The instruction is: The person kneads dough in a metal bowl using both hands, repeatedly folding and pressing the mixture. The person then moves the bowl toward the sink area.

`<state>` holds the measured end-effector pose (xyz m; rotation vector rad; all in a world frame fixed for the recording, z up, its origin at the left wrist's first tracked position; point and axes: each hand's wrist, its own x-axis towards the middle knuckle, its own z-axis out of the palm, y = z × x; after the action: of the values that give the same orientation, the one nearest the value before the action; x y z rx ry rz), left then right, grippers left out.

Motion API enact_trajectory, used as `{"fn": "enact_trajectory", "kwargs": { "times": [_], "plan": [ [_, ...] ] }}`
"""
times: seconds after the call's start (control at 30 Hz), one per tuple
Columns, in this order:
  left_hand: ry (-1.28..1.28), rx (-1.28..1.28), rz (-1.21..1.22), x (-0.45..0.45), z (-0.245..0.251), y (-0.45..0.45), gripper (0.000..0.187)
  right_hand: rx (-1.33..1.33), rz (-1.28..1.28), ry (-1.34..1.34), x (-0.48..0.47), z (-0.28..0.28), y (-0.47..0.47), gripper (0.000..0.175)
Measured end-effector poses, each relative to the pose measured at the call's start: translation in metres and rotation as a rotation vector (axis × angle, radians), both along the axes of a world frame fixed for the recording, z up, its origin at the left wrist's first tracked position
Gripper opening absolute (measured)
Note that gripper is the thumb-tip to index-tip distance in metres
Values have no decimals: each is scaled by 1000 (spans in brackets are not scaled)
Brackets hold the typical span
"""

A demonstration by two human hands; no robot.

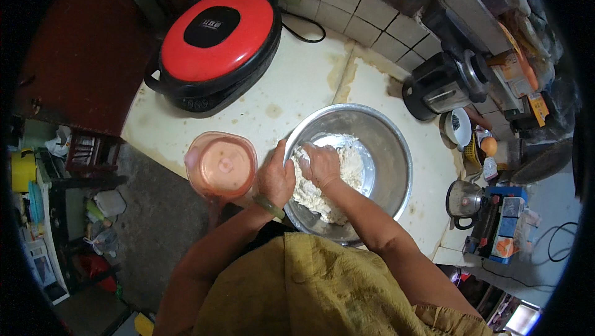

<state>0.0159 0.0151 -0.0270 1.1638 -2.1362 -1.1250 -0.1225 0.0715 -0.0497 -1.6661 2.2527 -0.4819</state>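
A wide stainless steel bowl (383, 136) stands at the counter's front edge. In it lies shaggy, floury dough (351, 164), with loose flour on the bowl's bottom. My left hand (275, 175), a bangle at its wrist, grips the bowl's left rim, thumb and fingers to either side. My right hand (320, 164) is inside the bowl, pressed into the dough at the left, its fingers curled and coated with flour; the fingertips are partly hidden. Left of the bowl, close to my left hand, stands a pink translucent plastic jug (223, 164) with water in it.
A red and black electric griddle (216, 34) stands at the back left of the counter (279, 85). A black blender (437, 85), a white bowl (458, 127) and a glass pot (465, 199) are to the right. Tiled wall lies behind; the counter's left front edge borders the floor.
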Motion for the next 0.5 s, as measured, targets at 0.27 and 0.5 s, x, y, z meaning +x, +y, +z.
{"fn": "enact_trajectory", "kwargs": {
  "times": [0.27,0.5],
  "plan": [
    [-120,47,1,1,13,-1,49,227,-102,-67,-23,3,-14,44],
    [-113,68,74,-7,10,1,45,61,-242,-117,-113,-23,70,60]
  ]
}}
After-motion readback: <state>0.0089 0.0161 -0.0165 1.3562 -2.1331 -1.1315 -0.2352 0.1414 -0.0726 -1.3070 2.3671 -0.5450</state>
